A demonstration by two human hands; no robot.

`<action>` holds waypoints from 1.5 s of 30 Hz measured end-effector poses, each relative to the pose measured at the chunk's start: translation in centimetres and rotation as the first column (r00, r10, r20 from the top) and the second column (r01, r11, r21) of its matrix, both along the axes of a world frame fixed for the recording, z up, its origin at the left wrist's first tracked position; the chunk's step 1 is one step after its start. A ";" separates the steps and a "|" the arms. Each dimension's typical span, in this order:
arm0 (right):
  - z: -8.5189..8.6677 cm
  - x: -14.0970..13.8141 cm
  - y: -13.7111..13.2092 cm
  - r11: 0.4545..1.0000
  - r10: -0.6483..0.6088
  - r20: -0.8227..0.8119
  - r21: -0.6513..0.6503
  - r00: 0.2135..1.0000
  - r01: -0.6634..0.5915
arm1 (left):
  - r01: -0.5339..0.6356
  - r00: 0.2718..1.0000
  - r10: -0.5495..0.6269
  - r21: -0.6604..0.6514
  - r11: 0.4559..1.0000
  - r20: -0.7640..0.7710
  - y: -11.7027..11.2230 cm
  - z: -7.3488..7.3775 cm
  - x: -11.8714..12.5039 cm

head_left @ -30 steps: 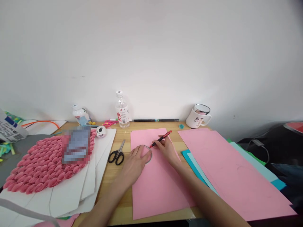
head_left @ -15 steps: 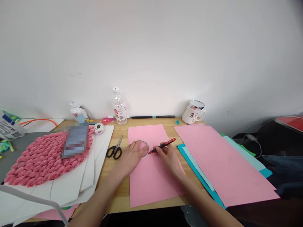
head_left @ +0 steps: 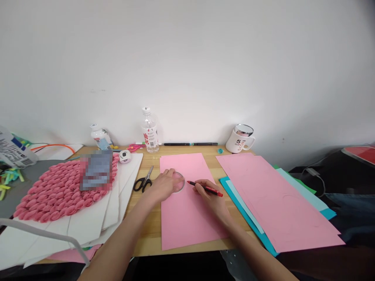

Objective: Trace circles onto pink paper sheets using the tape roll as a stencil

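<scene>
My left hand [head_left: 164,185] holds down a clear round piece with a thin grey rim [head_left: 183,182]. It lies flat on a sheet of pink paper [head_left: 187,230], and part of it is hidden under my fingers. Between the fingers of my right hand [head_left: 206,193] is a red and black pen [head_left: 215,191], its tip pointing left, just beside the rim. Whether the tip touches the paper I cannot tell. A pair of black-handled scissors [head_left: 143,182] rests on the wood to the left of the paper.
Pink paper petals [head_left: 55,191] cover white sheets [head_left: 88,226] at left. A water bottle [head_left: 150,134], a white bottle [head_left: 100,137] and a mug [head_left: 239,139] stand by the wall. More pink paper [head_left: 278,203] lies over teal sheets [head_left: 269,246] at right. A grey cable [head_left: 41,229] crosses the lower left.
The pen has swung in my right hand: its red end has dropped towards me and its tip has risen slightly away. My left hand stays on the round piece.
</scene>
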State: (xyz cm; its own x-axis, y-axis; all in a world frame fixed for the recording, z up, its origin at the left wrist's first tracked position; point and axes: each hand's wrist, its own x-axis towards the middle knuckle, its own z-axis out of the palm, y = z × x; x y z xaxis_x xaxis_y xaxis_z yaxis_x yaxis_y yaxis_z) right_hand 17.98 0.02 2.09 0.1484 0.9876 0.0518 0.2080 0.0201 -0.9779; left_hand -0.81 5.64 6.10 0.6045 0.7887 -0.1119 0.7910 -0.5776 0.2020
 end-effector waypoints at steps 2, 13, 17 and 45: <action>0.3 -0.2 -0.2 1.000 -0.016 -0.007 -0.013 1.000 0.016 | -0.004 1.000 0.003 -0.037 0.999 -0.016 0.2 0.4 0.2; 0.5 -0.6 -1.1 0.996 0.071 0.147 0.045 0.987 -0.079 | -0.081 0.992 0.065 -0.156 0.984 -0.109 0.4 1.5 0.6; 0.3 -1.6 -2.5 0.979 0.122 0.234 0.134 0.965 -0.156 | -0.085 0.993 0.070 -0.157 0.984 -0.100 0.3 1.7 0.7; -0.4 -2.8 -3.6 0.823 0.237 0.593 0.299 0.770 -0.483 | -0.156 0.982 0.141 -0.124 0.980 -0.125 1.1 1.6 1.7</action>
